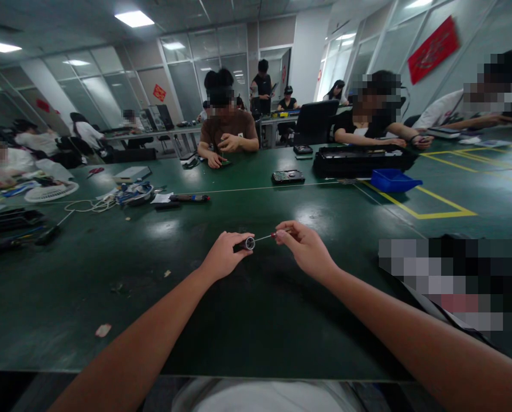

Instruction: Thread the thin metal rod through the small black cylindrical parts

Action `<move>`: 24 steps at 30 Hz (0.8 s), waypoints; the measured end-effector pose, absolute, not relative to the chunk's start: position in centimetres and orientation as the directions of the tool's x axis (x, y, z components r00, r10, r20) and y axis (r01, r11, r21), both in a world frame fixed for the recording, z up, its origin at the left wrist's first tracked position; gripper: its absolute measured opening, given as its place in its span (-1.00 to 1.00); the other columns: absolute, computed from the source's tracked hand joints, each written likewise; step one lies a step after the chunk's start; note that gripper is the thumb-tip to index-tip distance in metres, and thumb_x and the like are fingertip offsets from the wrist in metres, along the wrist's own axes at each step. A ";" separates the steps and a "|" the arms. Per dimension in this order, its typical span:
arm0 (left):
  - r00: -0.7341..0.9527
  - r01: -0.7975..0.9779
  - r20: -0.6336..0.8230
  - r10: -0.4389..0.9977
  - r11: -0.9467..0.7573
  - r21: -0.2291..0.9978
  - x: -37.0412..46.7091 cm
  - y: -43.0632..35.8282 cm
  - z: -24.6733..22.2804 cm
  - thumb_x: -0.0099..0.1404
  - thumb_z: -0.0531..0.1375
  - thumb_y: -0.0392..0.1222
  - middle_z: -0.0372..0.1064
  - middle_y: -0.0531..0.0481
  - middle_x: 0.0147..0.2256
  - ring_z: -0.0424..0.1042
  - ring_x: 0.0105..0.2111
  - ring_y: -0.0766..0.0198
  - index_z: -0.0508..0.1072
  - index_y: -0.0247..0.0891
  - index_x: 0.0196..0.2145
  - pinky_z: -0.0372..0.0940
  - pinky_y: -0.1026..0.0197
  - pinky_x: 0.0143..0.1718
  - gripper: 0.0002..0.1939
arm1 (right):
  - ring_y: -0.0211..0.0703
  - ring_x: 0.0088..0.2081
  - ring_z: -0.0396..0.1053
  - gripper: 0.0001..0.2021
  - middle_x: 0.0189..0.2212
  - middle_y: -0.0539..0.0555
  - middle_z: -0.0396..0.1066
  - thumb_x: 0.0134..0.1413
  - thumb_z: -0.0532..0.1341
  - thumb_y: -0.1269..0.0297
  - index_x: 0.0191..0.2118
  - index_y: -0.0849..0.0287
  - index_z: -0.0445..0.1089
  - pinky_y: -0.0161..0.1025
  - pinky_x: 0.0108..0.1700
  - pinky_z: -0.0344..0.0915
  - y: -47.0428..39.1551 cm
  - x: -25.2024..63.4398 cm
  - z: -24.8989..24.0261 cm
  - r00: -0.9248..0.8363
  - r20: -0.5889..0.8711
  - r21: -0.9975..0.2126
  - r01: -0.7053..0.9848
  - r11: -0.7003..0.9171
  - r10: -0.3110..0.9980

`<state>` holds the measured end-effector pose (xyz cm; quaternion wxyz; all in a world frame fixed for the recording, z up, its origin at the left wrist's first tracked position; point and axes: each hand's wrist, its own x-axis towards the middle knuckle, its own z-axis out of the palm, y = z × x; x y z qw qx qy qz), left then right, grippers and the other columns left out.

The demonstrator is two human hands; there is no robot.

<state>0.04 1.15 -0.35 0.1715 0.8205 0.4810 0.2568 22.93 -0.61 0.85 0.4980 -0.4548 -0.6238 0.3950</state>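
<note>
Big green work table (256, 320). Left hand (224, 257) fingers wrapped round short black tube (244, 245). Right hand (305, 247) pinches thin red-tipped metal pin (268, 236). Best: hold tube still, keep pin straight.

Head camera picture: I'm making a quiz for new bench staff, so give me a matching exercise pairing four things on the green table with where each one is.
Things:
1. Small black cylindrical handle with a silver end
2. Thin metal bit with a red collar
3. Shallow blue plastic tray
4. White coiled cable

Places:
A. pinched in the right hand
B. far left of the green table
C. gripped in the left hand
D. beside the yellow floor-tape rectangle, far right

Pairs: 1-C, 2-A, 3-D, 4-B
</note>
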 end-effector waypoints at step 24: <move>0.426 0.688 0.283 0.859 -0.511 0.516 0.1 1.2 -0.7 0.28 0.28 -0.14 0.48 -0.01 -0.02 0.40 -0.02 0.10 0.44 -0.05 0.09 -0.04 -0.22 0.26 -0.59 | -0.15 -0.38 0.48 -0.75 -0.44 0.05 0.50 0.15 0.23 0.05 -0.28 0.15 0.43 -0.15 -0.24 0.41 -0.6 23.0 1.0 -0.037 0.253 -0.958 0.128 0.256 0.967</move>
